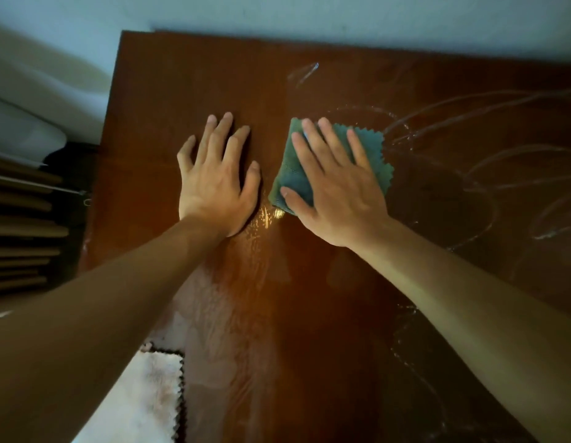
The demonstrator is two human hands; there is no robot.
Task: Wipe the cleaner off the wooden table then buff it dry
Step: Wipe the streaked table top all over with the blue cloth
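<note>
A dark brown wooden table fills the view. A folded green cloth with zigzag edges lies near the table's middle, and my right hand presses flat on it with fingers spread. My left hand rests flat on the bare wood just left of the cloth, fingers apart, holding nothing. White streaks of cleaner curve over the right half of the table. A wet sheen shows between my wrists.
A pale pink cloth with a dark zigzag edge lies at the near left, partly under my left forearm. The table's far edge meets a light wall. Left of the table stand wooden slats and a white object.
</note>
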